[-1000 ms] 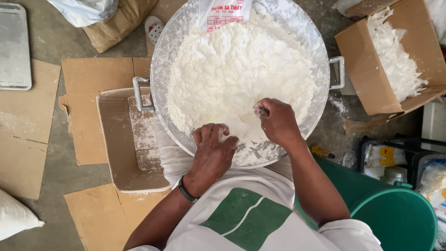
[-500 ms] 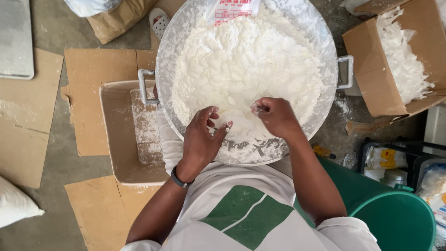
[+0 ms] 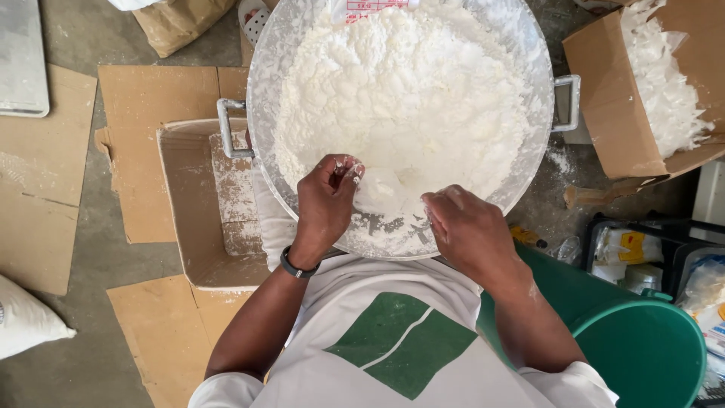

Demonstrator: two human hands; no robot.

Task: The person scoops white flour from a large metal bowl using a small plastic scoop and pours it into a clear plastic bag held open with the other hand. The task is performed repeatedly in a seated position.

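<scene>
Since half a second ago we see the left hand point(image 3: 326, 198) has slid up the near slope of the white powder point(image 3: 400, 91), and the right hand point(image 3: 468, 230) has drawn back toward the body, now sitting over the near rim of the basin point(image 3: 529, 45). The basin itself has edged slightly up in the view.

Left hand: fingers curled, tips point(image 3: 349, 171) dusted white and pressed into the powder's near edge; grip narrow, pinching powder, though how much we cannot tell. A dark wristband point(image 3: 294, 264) sits on that wrist.

Right hand: fingers bent inward, knuckles up, at the near rim; grip looks loosely closed, and we cannot tell whether anything is inside it.

The powder fills the big round metal basin in a lumpy heap, highest at the middle and far side; the near wall shows bare metal with smears. The basin has two side handles, the left one point(image 3: 229, 128) over an open cardboard box point(image 3: 189, 219) that lies on the floor.

Around it: flattened cardboard sheets point(image 3: 45, 174) on the concrete floor to the left, a second cardboard box point(image 3: 649, 83) at upper right holding white flaky material, a green bucket point(image 3: 642, 347) at lower right just beside the right forearm, a white sack point(image 3: 26, 325) at far left.
</scene>
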